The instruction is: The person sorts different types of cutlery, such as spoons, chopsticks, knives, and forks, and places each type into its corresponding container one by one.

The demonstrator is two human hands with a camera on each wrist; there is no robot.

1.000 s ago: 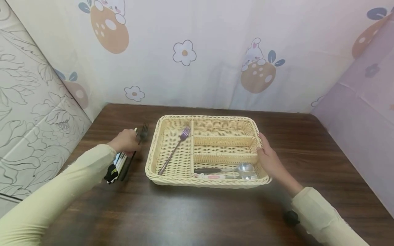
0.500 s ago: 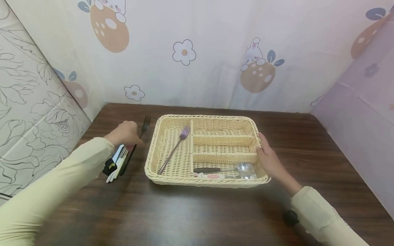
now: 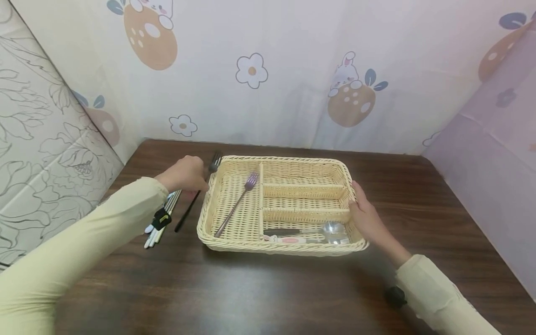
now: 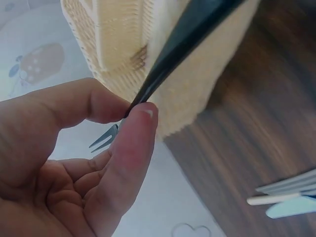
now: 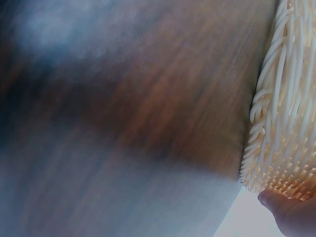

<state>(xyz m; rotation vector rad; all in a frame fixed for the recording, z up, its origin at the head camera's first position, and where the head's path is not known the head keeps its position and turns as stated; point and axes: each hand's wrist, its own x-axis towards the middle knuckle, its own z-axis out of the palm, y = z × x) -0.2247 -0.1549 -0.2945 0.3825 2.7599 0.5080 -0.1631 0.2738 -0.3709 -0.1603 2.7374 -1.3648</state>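
Observation:
My left hand [image 3: 186, 176] pinches a dark fork [image 4: 170, 61] by its black handle between thumb and finger, close to the basket's left rim. The tines [image 4: 104, 138] show beyond the fingers in the left wrist view. A cream woven basket [image 3: 284, 251] with dividers stands mid-table. My right hand [image 3: 368, 215] grips its right rim, the thumb [image 5: 271, 200] lying on the weave. In the wide left compartment lies a purple fork [image 3: 237, 204]. Two spoons, one with a black handle [image 3: 282, 231] and one with a bunny handle [image 3: 289, 240], lie in the front right compartment.
Several slim light-coloured utensils [image 3: 154, 236] lie together on the dark wooden table [image 3: 259, 293], left of the basket and partly under my left wrist. Patterned cloth [image 3: 293, 107] hangs behind the table and along both sides.
My left hand has lifted the dark fork from beside the light utensils and carried it right, up to the basket's left rim. My right hand keeps its grip on the basket.

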